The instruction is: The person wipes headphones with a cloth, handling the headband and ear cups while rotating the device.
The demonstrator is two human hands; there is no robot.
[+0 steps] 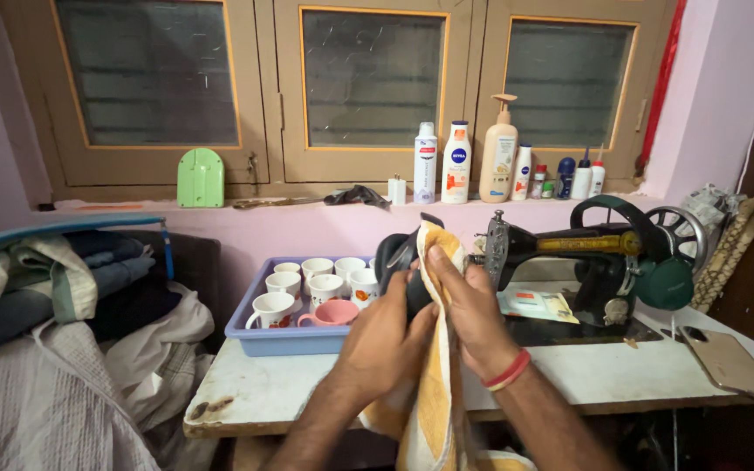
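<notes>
- Far left, off the table: a pile of folded clothes, blues and whites, stacked beside the table's left edge.
- On the sill behind, a small green arch-shaped thing stood near its left end.
- At the table's back-left corner sat a blue tray full of mugs, mostly white, one pink.
- Left hand was up over the table's front edge, fingers curled around a dark rounded object, gripping it from the left.
- Right hand, red band on the wrist, pressed a yellow-and-white cloth against that same object, fingers flat and close together over the cloth. Rest of the cloth hung down past the front edge between the arms.
- Couldn't tell what the dark object really was, too covered up.
- Behind the hands, a row of bottles lined the sill's middle.
- A black sewing machine took up the table's right half, a packet lying by its base.
- A phone lay flat at the table's right edge.
</notes>
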